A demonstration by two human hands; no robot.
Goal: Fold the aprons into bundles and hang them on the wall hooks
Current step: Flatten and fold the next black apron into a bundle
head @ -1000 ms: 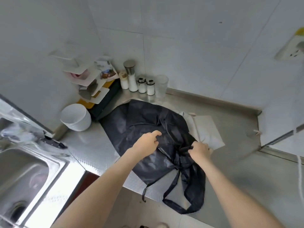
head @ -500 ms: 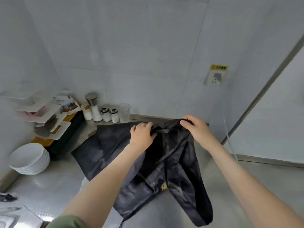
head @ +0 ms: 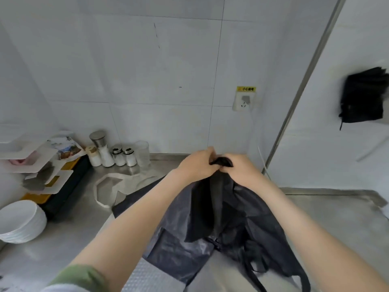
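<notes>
The metal bench [head: 336, 224] holds stacked white bowls [head: 20, 222], small jars [head: 117, 158] at the back, a white apron [head: 128, 180] and part of a black apron [head: 179, 245].

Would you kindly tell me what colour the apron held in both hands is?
The apron is black; the head view shows it.

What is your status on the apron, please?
Left hand, right hand both grip black apron at bunched top. Rest drapes onto counter. Black bundle hangs on right wall; white cloth lies behind.
</notes>
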